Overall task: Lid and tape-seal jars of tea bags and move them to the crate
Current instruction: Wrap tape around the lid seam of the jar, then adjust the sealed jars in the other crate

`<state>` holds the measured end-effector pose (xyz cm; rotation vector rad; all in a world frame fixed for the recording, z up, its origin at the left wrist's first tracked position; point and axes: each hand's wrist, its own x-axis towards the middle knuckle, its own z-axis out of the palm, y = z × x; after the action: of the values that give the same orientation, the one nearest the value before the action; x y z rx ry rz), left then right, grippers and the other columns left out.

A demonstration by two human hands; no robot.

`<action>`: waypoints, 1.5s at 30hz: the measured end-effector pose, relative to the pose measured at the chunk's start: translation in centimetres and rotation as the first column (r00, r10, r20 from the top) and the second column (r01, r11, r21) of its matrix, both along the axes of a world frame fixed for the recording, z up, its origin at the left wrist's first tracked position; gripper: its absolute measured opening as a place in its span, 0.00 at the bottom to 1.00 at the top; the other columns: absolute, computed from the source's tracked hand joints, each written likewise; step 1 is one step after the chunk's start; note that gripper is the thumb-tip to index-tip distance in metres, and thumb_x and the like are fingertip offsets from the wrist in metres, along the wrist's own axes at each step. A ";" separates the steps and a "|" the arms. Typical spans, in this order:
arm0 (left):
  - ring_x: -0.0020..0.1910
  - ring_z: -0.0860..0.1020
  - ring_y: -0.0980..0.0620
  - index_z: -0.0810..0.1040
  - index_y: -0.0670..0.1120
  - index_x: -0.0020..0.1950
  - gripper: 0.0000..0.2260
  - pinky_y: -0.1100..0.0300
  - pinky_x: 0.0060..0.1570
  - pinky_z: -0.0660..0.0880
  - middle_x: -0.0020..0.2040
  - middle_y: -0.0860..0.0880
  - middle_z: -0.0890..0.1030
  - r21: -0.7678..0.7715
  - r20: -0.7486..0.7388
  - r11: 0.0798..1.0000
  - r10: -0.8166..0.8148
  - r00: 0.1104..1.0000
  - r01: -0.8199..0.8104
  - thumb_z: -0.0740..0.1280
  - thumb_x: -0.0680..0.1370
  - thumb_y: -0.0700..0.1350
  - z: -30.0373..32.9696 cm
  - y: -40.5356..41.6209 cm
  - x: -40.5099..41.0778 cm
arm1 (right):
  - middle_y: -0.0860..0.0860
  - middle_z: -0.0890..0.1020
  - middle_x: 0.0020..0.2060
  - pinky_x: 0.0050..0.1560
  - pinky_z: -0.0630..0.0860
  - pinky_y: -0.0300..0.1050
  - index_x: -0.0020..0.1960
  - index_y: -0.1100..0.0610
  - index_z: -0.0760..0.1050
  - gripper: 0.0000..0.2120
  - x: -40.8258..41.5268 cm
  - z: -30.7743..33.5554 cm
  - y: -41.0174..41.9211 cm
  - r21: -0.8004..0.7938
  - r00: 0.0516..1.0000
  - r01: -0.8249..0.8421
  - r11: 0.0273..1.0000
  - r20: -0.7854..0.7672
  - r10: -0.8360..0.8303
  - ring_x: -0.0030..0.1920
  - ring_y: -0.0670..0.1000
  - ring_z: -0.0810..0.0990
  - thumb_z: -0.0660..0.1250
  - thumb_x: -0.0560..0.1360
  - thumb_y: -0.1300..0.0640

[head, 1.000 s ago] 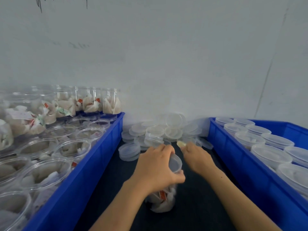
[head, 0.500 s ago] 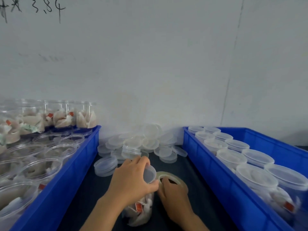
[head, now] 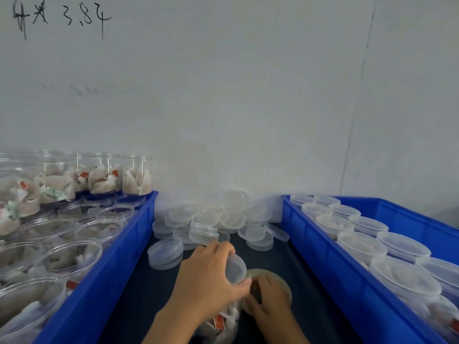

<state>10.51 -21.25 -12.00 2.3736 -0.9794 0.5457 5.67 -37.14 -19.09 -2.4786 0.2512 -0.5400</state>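
Head view: on the dark mat between two blue crates [head: 104, 274], the left hand [head: 208, 281] grips a lidded jar [head: 223, 321] of tea bags while the right hand [head: 270, 301] pinches the tape roll [head: 285, 285], apparently at the sealing step, with a free tape end likely needed at the lid [head: 234, 269] seam next.

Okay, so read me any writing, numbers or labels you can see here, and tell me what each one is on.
"3,8" followed by a stroke like a 4 or 7: handwritten in black on the wall, top left.
Two scrawled marks left of that: not legible.
Faint smudged marks lower on the wall: too blurred to read.
Red tags on the tea bags in the held jar: too small to read.
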 end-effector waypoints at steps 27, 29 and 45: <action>0.54 0.81 0.57 0.71 0.45 0.62 0.45 0.67 0.51 0.76 0.55 0.56 0.82 -0.815 -0.325 0.577 -0.541 0.776 0.060 0.77 0.55 0.70 -5.8 0.3 -0.1 | 0.62 0.78 0.63 0.61 0.75 0.54 0.67 0.63 0.71 0.25 -1.0 2.9 3.4 0.928 0.892 -0.360 -0.093 0.371 0.256 0.64 0.60 0.77 0.64 0.73 0.54; 0.54 0.81 0.59 0.70 0.45 0.62 0.44 0.69 0.50 0.75 0.55 0.58 0.82 -0.808 -0.342 0.587 -0.537 0.771 0.050 0.77 0.55 0.69 -5.6 0.3 -0.4 | 0.62 0.78 0.63 0.63 0.74 0.55 0.67 0.63 0.70 0.25 -1.1 3.0 3.2 0.934 0.894 -0.345 -0.090 0.356 0.273 0.64 0.60 0.77 0.65 0.73 0.54; 0.61 0.74 0.62 0.69 0.63 0.64 0.40 0.66 0.58 0.70 0.62 0.60 0.76 -0.415 -0.660 0.898 -0.408 0.631 0.146 0.81 0.55 0.59 -3.5 6.8 1.5 | 0.48 0.70 0.66 0.62 0.73 0.38 0.75 0.41 0.50 0.43 -3.8 5.0 2.0 0.637 0.934 -0.334 0.694 0.129 0.332 0.68 0.45 0.69 0.74 0.72 0.58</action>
<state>12.02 -14.46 -15.48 1.7999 -0.7628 -0.3605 1.83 -35.11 -14.09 -1.7685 -0.0273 -0.2350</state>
